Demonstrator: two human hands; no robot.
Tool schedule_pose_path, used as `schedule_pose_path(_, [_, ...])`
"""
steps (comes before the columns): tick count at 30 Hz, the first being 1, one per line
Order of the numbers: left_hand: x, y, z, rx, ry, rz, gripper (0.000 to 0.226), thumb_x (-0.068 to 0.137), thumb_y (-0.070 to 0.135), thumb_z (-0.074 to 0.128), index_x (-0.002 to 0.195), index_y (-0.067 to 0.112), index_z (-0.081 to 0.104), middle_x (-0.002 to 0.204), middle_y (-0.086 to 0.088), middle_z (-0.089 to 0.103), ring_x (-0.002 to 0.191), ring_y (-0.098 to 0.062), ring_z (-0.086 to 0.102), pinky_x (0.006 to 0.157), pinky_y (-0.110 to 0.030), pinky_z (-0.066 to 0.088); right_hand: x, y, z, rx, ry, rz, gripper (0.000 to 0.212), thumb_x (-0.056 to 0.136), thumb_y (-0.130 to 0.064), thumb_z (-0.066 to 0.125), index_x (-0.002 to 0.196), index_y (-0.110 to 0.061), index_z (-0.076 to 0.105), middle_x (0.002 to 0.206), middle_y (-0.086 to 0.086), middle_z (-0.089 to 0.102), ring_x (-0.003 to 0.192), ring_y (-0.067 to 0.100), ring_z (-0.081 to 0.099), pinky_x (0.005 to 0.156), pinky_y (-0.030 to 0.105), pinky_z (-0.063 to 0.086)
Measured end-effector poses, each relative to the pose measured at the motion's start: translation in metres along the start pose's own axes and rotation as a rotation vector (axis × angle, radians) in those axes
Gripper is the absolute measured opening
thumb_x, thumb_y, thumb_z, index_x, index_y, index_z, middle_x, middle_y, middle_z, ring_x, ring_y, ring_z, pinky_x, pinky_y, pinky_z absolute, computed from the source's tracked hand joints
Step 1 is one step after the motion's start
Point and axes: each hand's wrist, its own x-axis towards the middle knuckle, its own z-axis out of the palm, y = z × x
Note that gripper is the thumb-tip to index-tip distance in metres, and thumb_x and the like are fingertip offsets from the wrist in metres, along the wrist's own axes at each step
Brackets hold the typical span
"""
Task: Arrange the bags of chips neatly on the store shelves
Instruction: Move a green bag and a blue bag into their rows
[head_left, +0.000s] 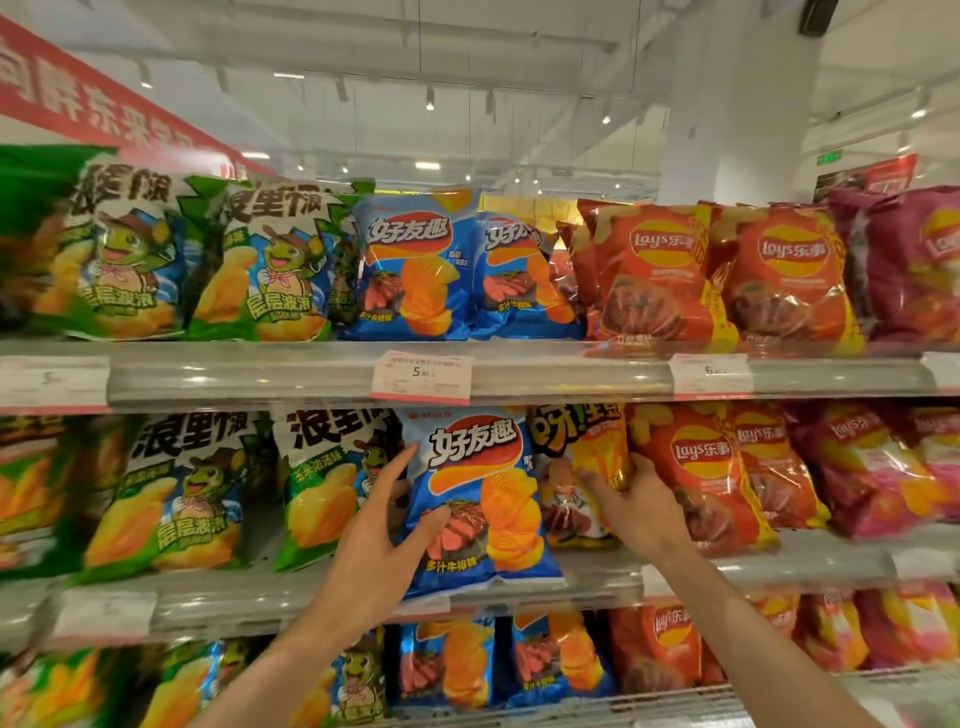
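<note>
Blue chip bag (483, 467) at the shelf's (260, 597) front edge: my raised left hand (374, 545) pinches its left side, fingers (402, 462) spread; my right hand (636, 506) clutches a half-hidden yellow bag (597, 447).

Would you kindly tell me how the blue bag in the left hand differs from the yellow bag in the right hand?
The blue bag shows nearly its whole front; the yellow bag is partly hidden behind it. The left hand grips the blue bag at its left edge; the right hand grips the yellow bag at its right edge. Both stand on the middle shelf.
</note>
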Motion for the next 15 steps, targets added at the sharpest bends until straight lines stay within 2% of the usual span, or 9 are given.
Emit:
schedule_pose_path(5, [0.001,-0.001,-0.002,0.018,0.006,0.029,0.068,0.089,0.042,0.064,0.138,0.068,0.026,0.130,0.029,0.051,0.109,0.012,0.057,0.093,-0.032,0.056,0.000,-0.011,-0.015,-0.140,0.082,-0.063,0.081,0.073,-0.080,0.055,0.124,-0.017,0.050,0.106,0.006,0.066,0.093,0.031,0.065,0.077,0.045,0.055])
schedule_pose_path(7, [0.002,-0.001,0.001,0.011,0.010,0.035,0.068,0.087,0.043,0.064,0.137,0.069,0.027,0.130,0.027,0.052,0.109,0.010,0.059,0.093,-0.034,0.056,0.000,-0.010,-0.023,-0.180,0.099,-0.096,0.088,0.069,-0.086,0.049,0.122,-0.016,0.050,0.098,0.005,0.067,0.085,0.028,0.066,0.071,0.044,0.056])
schedule_pose_path(11, [0.007,-0.003,0.013,0.018,0.029,0.047,0.067,0.083,0.048,0.064,0.133,0.073,0.026,0.135,0.022,0.055,0.113,0.003,0.060,0.093,-0.035,0.057,-0.006,-0.001,-0.047,-0.158,0.078,-0.102,0.065,0.075,-0.077,0.058,0.108,-0.020,0.053,0.081,-0.004,0.066,0.072,0.018,0.065,0.061,0.036,0.052])
schedule_pose_path(15, [0.013,0.003,0.030,0.055,0.047,0.067,0.068,0.083,0.051,0.062,0.137,0.070,0.025,0.132,0.033,0.051,0.113,-0.002,0.062,0.089,-0.036,0.058,-0.020,0.003,-0.076,-0.148,0.114,-0.087,0.051,0.081,-0.067,0.063,0.103,-0.024,0.047,0.071,-0.005,0.066,0.068,0.014,0.064,0.062,0.035,0.049])
